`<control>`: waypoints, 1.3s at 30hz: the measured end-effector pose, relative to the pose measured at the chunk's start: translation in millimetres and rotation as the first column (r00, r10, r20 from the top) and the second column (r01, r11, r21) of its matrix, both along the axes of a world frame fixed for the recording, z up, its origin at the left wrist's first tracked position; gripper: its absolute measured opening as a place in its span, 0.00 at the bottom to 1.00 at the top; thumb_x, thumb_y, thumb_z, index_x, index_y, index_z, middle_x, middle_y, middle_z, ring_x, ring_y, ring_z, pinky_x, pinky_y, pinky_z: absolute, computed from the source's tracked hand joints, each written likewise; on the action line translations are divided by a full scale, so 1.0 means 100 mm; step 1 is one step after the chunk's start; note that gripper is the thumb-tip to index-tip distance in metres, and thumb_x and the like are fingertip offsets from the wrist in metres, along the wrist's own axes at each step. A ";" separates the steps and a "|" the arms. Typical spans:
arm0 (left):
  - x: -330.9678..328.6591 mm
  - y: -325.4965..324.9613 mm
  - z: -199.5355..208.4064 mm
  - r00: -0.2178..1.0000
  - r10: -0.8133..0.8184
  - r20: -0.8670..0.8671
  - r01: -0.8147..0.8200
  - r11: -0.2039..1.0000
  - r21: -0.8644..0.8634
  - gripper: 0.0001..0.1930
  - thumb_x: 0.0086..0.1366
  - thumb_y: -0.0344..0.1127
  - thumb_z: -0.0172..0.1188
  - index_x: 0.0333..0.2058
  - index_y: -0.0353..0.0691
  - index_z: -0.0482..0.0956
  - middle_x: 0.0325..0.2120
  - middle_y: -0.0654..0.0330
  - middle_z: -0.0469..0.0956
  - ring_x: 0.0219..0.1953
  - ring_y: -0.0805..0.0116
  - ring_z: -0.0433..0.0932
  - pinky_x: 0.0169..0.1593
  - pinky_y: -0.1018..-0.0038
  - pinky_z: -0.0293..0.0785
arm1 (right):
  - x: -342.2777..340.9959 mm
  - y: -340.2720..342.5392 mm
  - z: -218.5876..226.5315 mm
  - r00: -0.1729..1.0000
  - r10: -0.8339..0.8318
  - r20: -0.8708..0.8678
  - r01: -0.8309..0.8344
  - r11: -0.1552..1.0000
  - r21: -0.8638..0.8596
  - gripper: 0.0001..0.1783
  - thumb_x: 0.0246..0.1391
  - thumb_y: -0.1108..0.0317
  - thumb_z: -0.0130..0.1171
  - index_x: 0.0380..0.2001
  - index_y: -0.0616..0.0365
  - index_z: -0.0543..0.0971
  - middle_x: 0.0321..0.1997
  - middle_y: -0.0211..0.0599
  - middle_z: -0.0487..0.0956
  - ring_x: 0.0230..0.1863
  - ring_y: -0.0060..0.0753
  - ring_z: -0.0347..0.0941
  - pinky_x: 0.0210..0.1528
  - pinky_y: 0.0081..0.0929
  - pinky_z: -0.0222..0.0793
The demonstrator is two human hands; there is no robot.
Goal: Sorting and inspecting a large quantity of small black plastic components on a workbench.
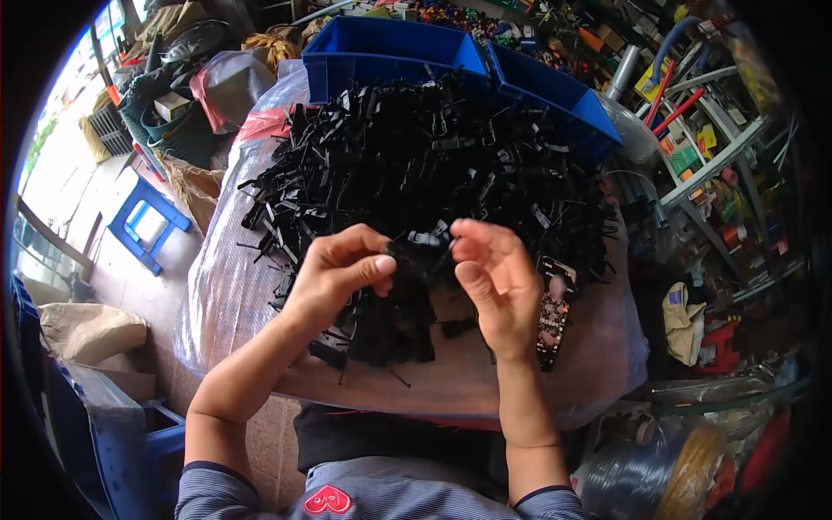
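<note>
A large heap of black plastic clips (pixel 390 165), many with thin stems, covers the work surface before me. Over the near part of the heap, my left hand (pixel 342 269) pinches a small black plastic part (pixel 390 251) between thumb and fingertips; most of it is hidden. Just to the right hovers my right hand (pixel 501 286), slightly blurred, its fingers loosely curled and the thumb apart from them. I see nothing held in it. Beneath both hands lies a denser cluster of black parts (pixel 390 325).
Two blue plastic bins (pixel 394 43) (pixel 555 100) stand behind the heap. A phone-like flat object with a speckled pattern (pixel 552 329) lies beside my right wrist. Translucent sheeting (pixel 217 303) covers the surface. A blue stool (pixel 147 221) stands left; cluttered metal racking (pixel 711 165) is right.
</note>
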State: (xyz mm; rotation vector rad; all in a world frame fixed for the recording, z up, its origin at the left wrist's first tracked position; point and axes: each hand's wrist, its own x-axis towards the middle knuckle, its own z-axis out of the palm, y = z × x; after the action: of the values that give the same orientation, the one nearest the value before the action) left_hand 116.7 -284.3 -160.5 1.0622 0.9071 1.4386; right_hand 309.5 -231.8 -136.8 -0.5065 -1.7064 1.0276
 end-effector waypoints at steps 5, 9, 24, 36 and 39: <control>0.08 -0.05 0.05 0.998 -0.067 -0.017 0.067 0.998 -0.014 0.09 0.56 0.31 0.62 0.32 0.32 0.76 0.29 0.63 0.71 0.29 0.75 0.74 0.35 0.80 0.71 | -0.11 -0.15 -0.03 0.972 -0.049 -0.228 0.002 0.979 -0.203 0.11 0.53 0.77 0.56 0.41 0.64 0.73 0.38 0.37 0.76 0.40 0.23 0.74 0.44 0.18 0.71; 0.08 -0.07 0.04 0.972 0.074 -0.222 -0.032 0.982 0.186 0.09 0.54 0.28 0.64 0.33 0.31 0.77 0.30 0.61 0.72 0.30 0.75 0.74 0.34 0.80 0.71 | -0.08 -0.10 -0.05 0.981 0.062 0.182 -0.082 0.991 0.105 0.07 0.55 0.75 0.55 0.38 0.63 0.75 0.44 0.35 0.73 0.41 0.19 0.70 0.43 0.15 0.68; 0.16 -0.18 0.18 0.613 0.575 -0.542 -0.024 0.699 0.714 0.15 0.44 0.21 0.63 0.35 0.33 0.77 0.30 0.55 0.73 0.27 0.62 0.76 0.28 0.74 0.73 | -0.12 -0.11 -0.15 0.921 0.352 -0.168 -0.389 0.798 -0.460 0.08 0.56 0.68 0.56 0.35 0.61 0.74 0.35 0.30 0.75 0.36 0.17 0.68 0.41 0.15 0.63; 0.07 -0.15 0.16 0.996 0.072 -0.050 -0.076 0.995 -0.067 0.08 0.58 0.34 0.62 0.30 0.35 0.76 0.21 0.68 0.72 0.23 0.83 0.68 0.27 0.84 0.65 | -0.16 -0.18 -0.03 0.894 -0.304 0.330 0.013 0.753 0.657 0.30 0.38 0.73 0.66 0.49 0.65 0.70 0.38 0.42 0.74 0.35 0.39 0.72 0.37 0.30 0.70; 0.16 -0.18 0.07 0.970 0.158 -0.188 -0.136 0.983 0.126 0.10 0.56 0.33 0.64 0.29 0.32 0.76 0.24 0.67 0.70 0.25 0.82 0.67 0.28 0.84 0.64 | -0.21 -0.24 -0.10 0.833 -0.413 0.368 0.051 0.720 0.692 0.28 0.37 0.77 0.64 0.47 0.67 0.71 0.33 0.42 0.73 0.31 0.38 0.71 0.33 0.30 0.70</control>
State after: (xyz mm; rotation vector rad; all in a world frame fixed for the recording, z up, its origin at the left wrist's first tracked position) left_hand 132.8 -301.9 -153.5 1.2603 1.0752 1.5404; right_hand 288.9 -256.1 -146.8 -0.5287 -2.2422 0.0253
